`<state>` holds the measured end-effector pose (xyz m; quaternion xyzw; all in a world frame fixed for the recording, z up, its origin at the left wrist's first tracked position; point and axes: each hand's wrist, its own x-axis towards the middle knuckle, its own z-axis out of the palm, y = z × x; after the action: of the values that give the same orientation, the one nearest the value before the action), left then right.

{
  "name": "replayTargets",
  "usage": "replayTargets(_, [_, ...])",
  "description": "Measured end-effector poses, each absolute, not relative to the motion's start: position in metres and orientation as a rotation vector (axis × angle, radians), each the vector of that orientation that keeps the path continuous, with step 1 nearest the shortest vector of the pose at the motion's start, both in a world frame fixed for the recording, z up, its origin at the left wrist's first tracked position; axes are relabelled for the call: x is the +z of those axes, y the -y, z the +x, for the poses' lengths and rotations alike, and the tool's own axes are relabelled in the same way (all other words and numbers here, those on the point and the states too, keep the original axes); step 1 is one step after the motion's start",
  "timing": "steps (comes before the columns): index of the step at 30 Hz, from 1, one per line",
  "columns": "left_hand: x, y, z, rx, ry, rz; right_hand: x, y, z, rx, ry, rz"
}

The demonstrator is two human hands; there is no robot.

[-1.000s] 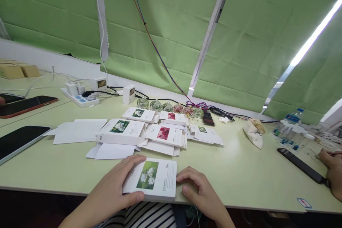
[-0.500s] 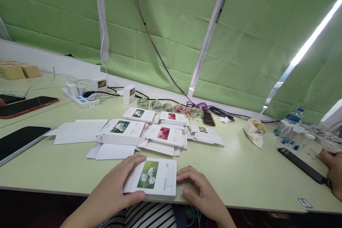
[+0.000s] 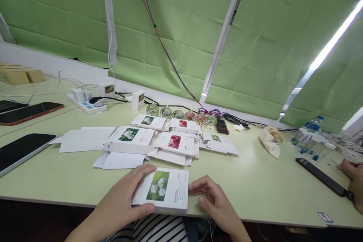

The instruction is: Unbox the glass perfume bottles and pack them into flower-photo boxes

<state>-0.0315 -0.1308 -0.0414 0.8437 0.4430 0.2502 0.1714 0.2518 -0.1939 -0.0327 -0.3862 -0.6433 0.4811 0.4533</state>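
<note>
A white carton (image 3: 178,189) printed with white flowers lies flat at the table's front edge. My left hand (image 3: 133,193) grips its left end, thumb on the near side and fingers over the far side. Beside the right end is my right hand (image 3: 214,200), its fingers curved and thumb apart, with nothing visible in it. Its fingertips are at the carton's edge; whether they touch it I cannot tell. Beyond the hands lie several more cartons, among them a white-flower carton (image 3: 132,138) and a red-flower carton (image 3: 177,143), plus unfolded white card (image 3: 87,140).
Several round glass bottles (image 3: 166,112) stand behind the cartons. Phones (image 3: 25,151) and a power strip (image 3: 87,106) are at the left. To the right are a cloth pouch (image 3: 269,141), a black bar-shaped object (image 3: 320,177), a water bottle (image 3: 314,123) and another person's hand (image 3: 353,174).
My right thumb has moved slightly right, away from the carton. My left hand keeps its grip, and the carton stays in place. The view has shifted a little.
</note>
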Motion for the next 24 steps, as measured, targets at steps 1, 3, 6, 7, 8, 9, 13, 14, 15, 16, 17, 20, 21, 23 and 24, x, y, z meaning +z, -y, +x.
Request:
replayTargets(1, [-0.042, 0.131, -0.032, 0.709, -1.258, 2.388, -0.033, 0.194, 0.252, 1.188, 1.593, -0.954])
replayTargets(3, [-0.041, 0.131, -0.032, 0.711, -1.260, 2.374, -0.033, 0.194, 0.252, 1.183, 1.601, -0.956])
replayTargets(6, [-0.040, 0.132, -0.031, 0.737, -1.265, 2.360, -0.034, 0.195, 0.253, 1.172, 1.622, -0.965])
replayTargets(7, [-0.039, 0.132, -0.031, 0.749, -1.271, 2.358, -0.034, 0.196, 0.253, 1.166, 1.632, -0.972])
replayTargets(8, [-0.038, 0.133, -0.030, 0.757, -1.280, 2.358, -0.034, 0.196, 0.253, 1.156, 1.644, -0.991])
replayTargets(9, [-0.038, 0.134, -0.030, 0.761, -1.292, 2.361, -0.035, 0.197, 0.253, 1.139, 1.658, -1.020])
replayTargets(13, [-0.037, 0.135, -0.027, 0.745, -1.295, 2.426, -0.036, 0.196, 0.250, 0.979, 1.741, -1.113])
replayTargets(14, [-0.038, 0.135, -0.027, 0.745, -1.288, 2.443, -0.037, 0.196, 0.249, 0.950, 1.769, -1.122])
replayTargets(15, [-0.038, 0.136, -0.026, 0.747, -1.281, 2.457, -0.038, 0.195, 0.248, 0.937, 1.797, -1.130])
replayTargets(16, [-0.038, 0.136, -0.026, 0.745, -1.277, 2.466, -0.040, 0.194, 0.248, 0.942, 1.822, -1.147])
replayTargets(17, [-0.038, 0.136, -0.026, 0.735, -1.276, 2.471, -0.041, 0.194, 0.247, 0.959, 1.844, -1.169])
replayTargets(20, [-0.037, 0.137, -0.027, 0.665, -1.257, 2.478, -0.044, 0.193, 0.244, 0.989, 1.881, -1.247])
replayTargets(21, [-0.037, 0.137, -0.027, 0.640, -1.243, 2.475, -0.044, 0.193, 0.243, 0.984, 1.883, -1.277])
replayTargets(23, [-0.038, 0.139, -0.029, 0.604, -1.199, 2.456, -0.043, 0.193, 0.241, 0.974, 1.875, -1.336])
replayTargets(24, [-0.038, 0.139, -0.031, 0.609, -1.173, 2.430, -0.043, 0.194, 0.240, 0.974, 1.860, -1.362])
